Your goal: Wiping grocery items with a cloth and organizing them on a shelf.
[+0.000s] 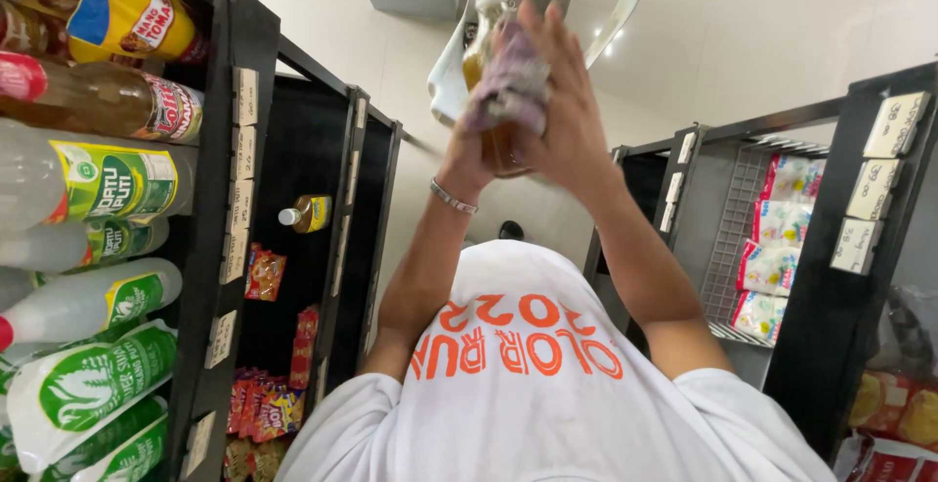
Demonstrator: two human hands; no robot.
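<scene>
In front of my chest I hold up a small bottle (476, 56) of amber liquid with a white cap. My left hand (465, 164), with a thin bracelet at the wrist, grips the bottle from below and behind. My right hand (569, 119) presses a purple cloth (510, 83) against the bottle's side, its fingers spread over the cloth. The lower part of the bottle is hidden by both hands. My white shirt (528, 404) with orange lettering fills the lower middle of the view.
A black shelf unit (217, 248) on the left holds large bottles (88, 181), green-and-white bags and red snack packets (264, 273), plus one small bottle lying on its side (307, 213). A grey shelf on the right holds white-and-pink packets (774, 248). A white and grey plastic object (447, 77) lies beyond my hands.
</scene>
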